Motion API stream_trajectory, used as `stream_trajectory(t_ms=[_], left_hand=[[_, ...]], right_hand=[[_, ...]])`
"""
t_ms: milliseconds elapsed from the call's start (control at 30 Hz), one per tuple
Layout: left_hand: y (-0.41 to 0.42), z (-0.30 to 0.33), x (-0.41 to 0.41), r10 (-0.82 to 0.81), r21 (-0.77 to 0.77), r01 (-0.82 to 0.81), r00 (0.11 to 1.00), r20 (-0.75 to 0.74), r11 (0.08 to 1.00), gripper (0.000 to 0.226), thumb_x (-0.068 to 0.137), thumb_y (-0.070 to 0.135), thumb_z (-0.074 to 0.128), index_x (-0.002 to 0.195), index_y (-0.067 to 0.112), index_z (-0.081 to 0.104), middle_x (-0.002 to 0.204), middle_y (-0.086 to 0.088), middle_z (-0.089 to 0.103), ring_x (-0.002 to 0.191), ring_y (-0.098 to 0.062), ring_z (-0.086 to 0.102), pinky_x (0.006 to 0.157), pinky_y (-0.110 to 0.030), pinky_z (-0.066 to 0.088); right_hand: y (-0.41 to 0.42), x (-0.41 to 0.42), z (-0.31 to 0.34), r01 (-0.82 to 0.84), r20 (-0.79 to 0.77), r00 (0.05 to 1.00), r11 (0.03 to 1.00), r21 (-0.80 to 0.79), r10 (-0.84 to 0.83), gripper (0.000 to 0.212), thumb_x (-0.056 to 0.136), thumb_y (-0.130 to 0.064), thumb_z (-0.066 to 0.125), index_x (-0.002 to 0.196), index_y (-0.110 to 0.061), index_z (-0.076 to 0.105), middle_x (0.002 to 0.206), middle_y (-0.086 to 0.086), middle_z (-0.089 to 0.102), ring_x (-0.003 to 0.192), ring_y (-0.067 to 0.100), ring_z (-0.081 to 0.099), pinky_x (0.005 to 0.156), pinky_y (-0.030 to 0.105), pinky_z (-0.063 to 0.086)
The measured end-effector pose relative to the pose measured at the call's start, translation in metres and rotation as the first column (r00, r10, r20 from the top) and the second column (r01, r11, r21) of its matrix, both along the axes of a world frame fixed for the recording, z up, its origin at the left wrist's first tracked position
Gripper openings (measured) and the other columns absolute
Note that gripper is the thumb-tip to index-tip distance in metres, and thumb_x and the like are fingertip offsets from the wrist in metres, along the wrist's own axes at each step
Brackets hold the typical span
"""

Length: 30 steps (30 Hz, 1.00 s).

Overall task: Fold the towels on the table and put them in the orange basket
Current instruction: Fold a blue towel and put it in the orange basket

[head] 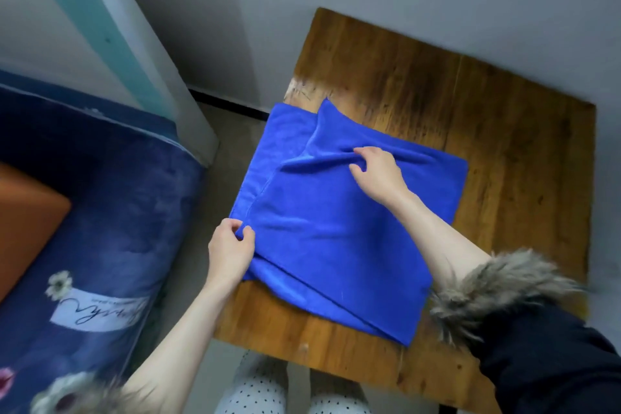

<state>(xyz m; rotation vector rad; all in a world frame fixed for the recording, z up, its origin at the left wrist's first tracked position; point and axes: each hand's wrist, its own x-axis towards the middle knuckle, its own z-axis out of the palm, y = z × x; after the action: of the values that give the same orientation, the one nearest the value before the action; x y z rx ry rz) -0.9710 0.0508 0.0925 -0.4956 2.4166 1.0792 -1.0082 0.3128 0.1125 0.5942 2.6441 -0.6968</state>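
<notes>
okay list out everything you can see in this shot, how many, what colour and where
towel: at least one, perhaps two stacked, blue, on the table's left half, overhanging its left edge
table: one, brown wood, centre right
orange basket: one, orange, far left on the bedding, partly out of frame
bedding: one, dark blue with flowers, left
left hand: pinches the towel's near left edge
right hand: pinches a ridge of towel near its middle
fur cuff: one, grey-brown, on the right dark sleeve

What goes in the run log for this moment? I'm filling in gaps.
stage: folding | blue towel: on table | left hand: pinches near-left edge | right hand: pinches middle fold | orange basket: left, on bedding
</notes>
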Motion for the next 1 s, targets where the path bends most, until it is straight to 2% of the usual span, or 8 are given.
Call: stream_trajectory(t_ms=[133,233,400,533,567,633,900,1000], left_hand=[[0.007,-0.004,0.001,-0.083,-0.081,0.082,0.996,-0.013,0.993,0.029,0.092,0.015,0.049,0.118,0.002,0.051,0.116,-0.015,0.051,0.104,-0.03,0.051,0.085,-0.029,0.034],[0.015,-0.002,-0.002,-0.12,-0.115,0.114,0.992,-0.048,0.987,0.028,0.092,0.015,0.049,0.117,0.002,0.052,0.116,-0.016,0.052,0.104,-0.03,0.052,0.085,-0.03,0.035],[0.038,-0.004,-0.018,-0.257,-0.099,0.246,0.958,-0.127,0.964,0.02,0.089,0.012,0.05,0.104,0.004,0.06,0.11,-0.011,0.059,0.106,-0.027,0.052,0.09,-0.035,0.039],[0.046,-0.008,-0.043,-0.353,-0.091,0.342,0.922,-0.159,0.935,0.016,0.088,0.008,0.05,0.099,0.007,0.061,0.109,-0.008,0.06,0.104,-0.026,0.053,0.086,-0.03,0.038],[0.044,-0.006,-0.05,-0.389,-0.089,0.379,0.908,-0.155,0.921,0.017,0.088,0.008,0.05,0.102,0.008,0.061,0.113,-0.007,0.059,0.107,-0.025,0.052,0.086,-0.029,0.036],[0.127,-0.008,-0.029,-0.631,-0.063,0.629,0.763,-0.136,0.774,0.02,0.09,0.01,0.05,0.107,0.01,0.06,0.121,-0.005,0.058,0.115,-0.022,0.049,0.089,-0.028,0.034],[0.154,-0.002,-0.049,-0.763,-0.15,0.75,0.618,-0.189,0.644,0.024,0.091,0.016,0.047,0.108,0.018,0.063,0.138,0.007,0.047,0.12,-0.013,0.05,0.087,-0.027,0.033],[0.172,-0.003,-0.042,-0.788,-0.157,0.774,0.589,-0.179,0.614,0.022,0.091,0.018,0.048,0.107,0.017,0.064,0.139,0.007,0.045,0.121,-0.014,0.049,0.086,-0.028,0.032]], right_hand=[[0.016,0.022,-0.016,-0.213,0.258,0.949,0.972,0.101,0.181,0.063,0.097,-0.029,0.043,0.15,-0.027,0.01,0.158,-0.004,-0.005,0.146,0.02,-0.004,0.113,0.055,0.013],[0.02,0.039,-0.019,-0.227,0.269,0.947,0.96,0.165,0.177,0.064,0.097,-0.032,0.039,0.15,-0.029,0.004,0.158,-0.006,-0.011,0.146,0.019,-0.005,0.113,0.053,0.018],[0.029,0.075,-0.011,-0.046,0.291,0.957,0.972,0.231,-0.024,0.056,0.098,-0.034,0.037,0.149,-0.025,0.017,0.158,0.0,0.007,0.143,0.024,0.014,0.1,0.045,0.04],[0.023,0.093,0.0,0.034,0.252,0.962,0.961,0.273,-0.106,0.043,0.098,-0.034,0.037,0.137,-0.018,0.041,0.134,0.009,0.04,0.115,0.032,0.048,0.081,0.037,0.045],[0.022,0.093,-0.001,0.051,0.281,0.951,0.961,0.271,-0.13,0.041,0.098,-0.035,0.036,0.134,-0.017,0.044,0.131,0.01,0.042,0.112,0.033,0.051,0.081,0.037,0.044],[0.074,0.165,0.007,0.239,0.373,0.861,0.923,0.301,-0.344,0.04,0.098,-0.038,0.035,0.131,-0.017,0.045,0.13,0.01,0.043,0.111,0.035,0.053,0.084,0.037,0.043],[0.059,0.201,-0.009,0.467,0.404,0.781,0.875,0.128,-0.476,0.025,0.096,-0.041,0.041,0.108,-0.019,0.041,0.118,0.007,0.046,0.102,0.034,0.056,0.08,0.034,0.04],[0.062,0.218,-0.013,0.532,0.418,0.75,0.843,0.077,-0.512,0.022,0.094,-0.046,0.041,0.096,-0.024,0.043,0.106,0.0,0.051,0.089,0.029,0.06,0.074,0.03,0.044]])
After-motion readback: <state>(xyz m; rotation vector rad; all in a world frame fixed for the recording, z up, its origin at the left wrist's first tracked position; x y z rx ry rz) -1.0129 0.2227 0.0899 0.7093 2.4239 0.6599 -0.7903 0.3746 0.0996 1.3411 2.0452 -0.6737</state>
